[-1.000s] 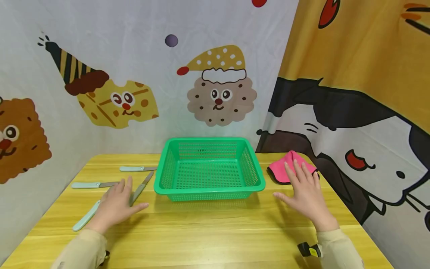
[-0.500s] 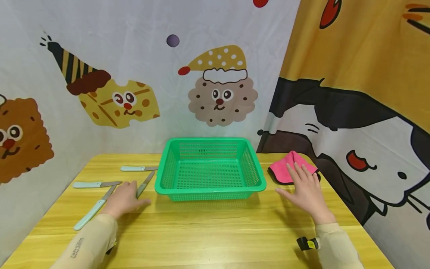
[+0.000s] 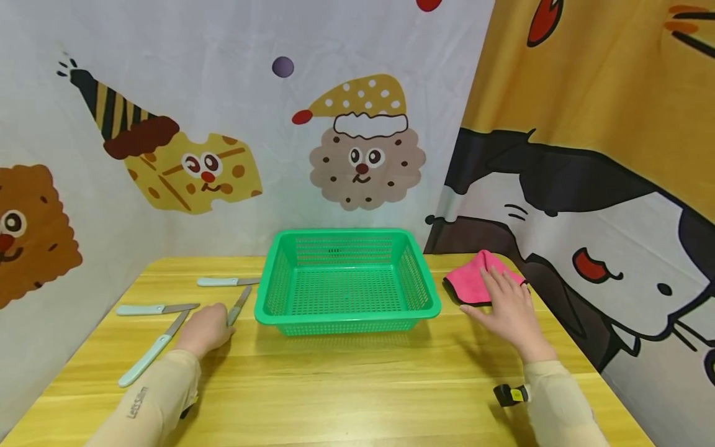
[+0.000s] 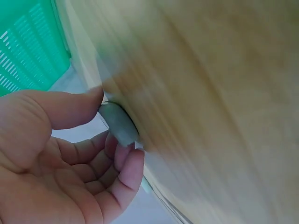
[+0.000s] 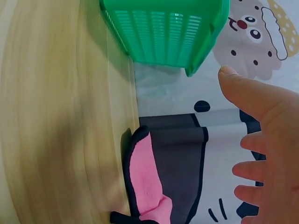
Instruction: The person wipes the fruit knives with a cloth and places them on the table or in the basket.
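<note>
In the head view my left hand [image 3: 204, 329] grips a knife by its handle; the grey blade [image 3: 241, 303] points away toward the basket. The left wrist view shows the handle end [image 4: 120, 123] pinched between thumb and curled fingers, close to the table. The rest of that handle is hidden by the hand. My right hand [image 3: 511, 320] is spread over the near side of a pink cloth [image 3: 469, 279] with black edging, holding nothing. In the right wrist view the thumb and fingers are apart, beside the cloth [image 5: 145, 177].
A green perforated basket [image 3: 347, 315] stands at the back middle of the wooden table [image 3: 357, 385]. Three more knives with pale blue handles lie at left: a back one [image 3: 218, 282], a middle one [image 3: 141, 310] and a front one [image 3: 146, 363]. A printed curtain [image 3: 223, 230] hangs behind.
My left hand has moved right and its fingers have closed round the knife handle, uncovering the front knife's blade. The right hand has hardly moved.
</note>
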